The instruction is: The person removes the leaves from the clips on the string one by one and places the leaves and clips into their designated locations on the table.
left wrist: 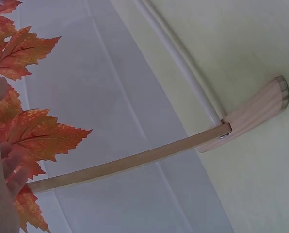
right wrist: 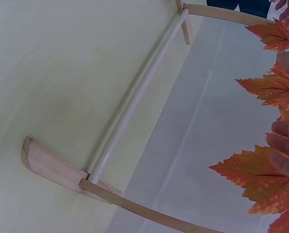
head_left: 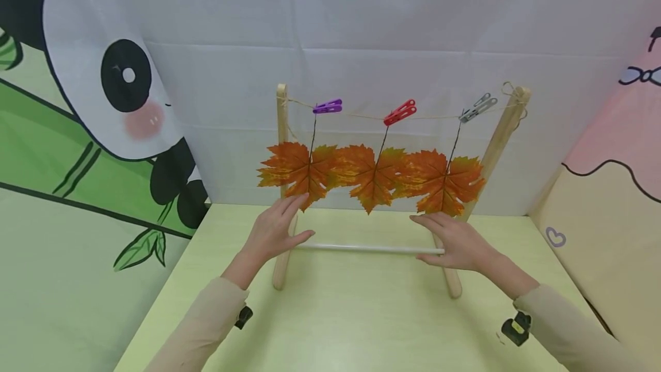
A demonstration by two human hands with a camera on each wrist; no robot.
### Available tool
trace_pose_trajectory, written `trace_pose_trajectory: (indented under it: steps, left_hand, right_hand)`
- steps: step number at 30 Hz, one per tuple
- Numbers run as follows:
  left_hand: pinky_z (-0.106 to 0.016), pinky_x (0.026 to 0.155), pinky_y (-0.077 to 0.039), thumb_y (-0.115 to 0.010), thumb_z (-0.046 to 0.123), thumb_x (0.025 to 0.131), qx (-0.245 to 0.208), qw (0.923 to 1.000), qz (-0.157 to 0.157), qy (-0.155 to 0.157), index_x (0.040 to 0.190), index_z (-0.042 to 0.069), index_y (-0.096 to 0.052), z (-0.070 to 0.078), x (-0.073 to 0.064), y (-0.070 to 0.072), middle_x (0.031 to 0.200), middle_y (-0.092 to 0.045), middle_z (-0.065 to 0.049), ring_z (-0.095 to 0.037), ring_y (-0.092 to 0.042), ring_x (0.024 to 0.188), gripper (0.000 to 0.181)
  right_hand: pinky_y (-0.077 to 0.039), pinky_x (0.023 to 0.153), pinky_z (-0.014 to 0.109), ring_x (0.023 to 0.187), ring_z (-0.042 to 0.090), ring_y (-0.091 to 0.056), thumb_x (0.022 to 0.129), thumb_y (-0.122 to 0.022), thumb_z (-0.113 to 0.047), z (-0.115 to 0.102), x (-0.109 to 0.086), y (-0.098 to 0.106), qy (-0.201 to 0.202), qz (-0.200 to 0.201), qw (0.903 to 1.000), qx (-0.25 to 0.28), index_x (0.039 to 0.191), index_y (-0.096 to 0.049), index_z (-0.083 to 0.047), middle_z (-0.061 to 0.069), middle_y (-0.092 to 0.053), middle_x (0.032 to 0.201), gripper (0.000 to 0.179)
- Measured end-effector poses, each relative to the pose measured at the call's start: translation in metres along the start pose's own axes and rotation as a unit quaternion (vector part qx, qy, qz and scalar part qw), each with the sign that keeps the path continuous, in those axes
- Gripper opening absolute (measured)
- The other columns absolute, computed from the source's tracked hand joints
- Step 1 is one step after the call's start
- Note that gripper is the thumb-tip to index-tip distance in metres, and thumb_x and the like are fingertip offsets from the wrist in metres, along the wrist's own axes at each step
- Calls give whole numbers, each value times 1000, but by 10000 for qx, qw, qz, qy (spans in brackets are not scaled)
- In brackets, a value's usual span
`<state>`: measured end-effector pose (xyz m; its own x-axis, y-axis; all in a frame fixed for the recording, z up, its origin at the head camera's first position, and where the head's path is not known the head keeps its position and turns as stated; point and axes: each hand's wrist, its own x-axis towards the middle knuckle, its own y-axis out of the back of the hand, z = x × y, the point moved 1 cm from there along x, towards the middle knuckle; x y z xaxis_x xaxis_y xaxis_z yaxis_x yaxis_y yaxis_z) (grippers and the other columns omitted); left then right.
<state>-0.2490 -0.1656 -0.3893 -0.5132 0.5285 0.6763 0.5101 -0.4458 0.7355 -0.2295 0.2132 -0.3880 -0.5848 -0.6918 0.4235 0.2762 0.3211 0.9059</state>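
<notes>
Three orange maple leaves hang in a row: a left leaf point(head_left: 294, 168), a middle leaf point(head_left: 373, 172) and a right leaf point(head_left: 439, 182). Purple point(head_left: 329, 107), red point(head_left: 400, 112) and grey point(head_left: 477, 109) clothespins hold their stems on a twine line between the posts of a wooden stand point(head_left: 503, 136). My left hand point(head_left: 269, 229) has its fingertips at the left leaf's lower edge, thumb spread away. With fingers extended, my right hand point(head_left: 455, 244) is just below the right leaf, overlapping the stand's leg. Both palms hold nothing visible.
A white rod point(head_left: 361, 248) joins the stand's lower legs, which rest on a pale yellow table point(head_left: 361, 314). Behind stands a white cloth backdrop point(head_left: 377, 16) with a panda drawing on the left. A pink and beige printed panel point(head_left: 614, 188) borders the right side.
</notes>
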Motion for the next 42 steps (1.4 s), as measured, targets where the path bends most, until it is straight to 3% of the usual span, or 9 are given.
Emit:
trace_pose_trajectory:
  steps: [10, 18, 37, 42]
  left_hand:
    - [-39, 72, -52, -78, 36, 66, -87, 9998, 139, 72, 127, 2, -48, 3, 16, 7, 116, -57, -14, -30, -56, 102, 76]
    - [-37, 72, -52, -78, 37, 67, -9, 9998, 201, 50, 127, 3, -49, 6, 33, 13, 115, -57, -13, -28, -56, 101, 75]
    - [-34, 65, -53, -77, 33, 70, 78, 9992, 401, -43, 127, 3, -49, 11, 69, 26, 112, -58, -12, -26, -56, 99, 70]
    - [-35, 71, -53, -78, 29, 69, 29, 9985, 549, -17, 127, 3, -49, 11, 77, 28, 112, -58, -12, -26, -56, 99, 70]
  right_hand:
    - [-49, 79, 43, 102, 26, -56, 74, -68, -48, 1, 16, 16, 219, 113, 9997, 29, 129, -48, -5, 10, -58, 116, 72]
    - [-51, 73, 41, 96, 26, -58, 78, -63, -51, 3, 32, 27, 573, 451, 9973, 43, 125, -51, -5, 11, -58, 114, 67]
    - [-51, 71, 40, 98, 27, -57, 75, -67, -48, 1, 59, 47, 883, 682, 9938, 30, 123, -53, -4, 11, -58, 114, 67]
    - [-52, 68, 38, 96, 26, -58, 79, -60, -54, 1, 64, 50, 992, 797, 9919, -20, 124, -52, -4, 11, -59, 113, 67]
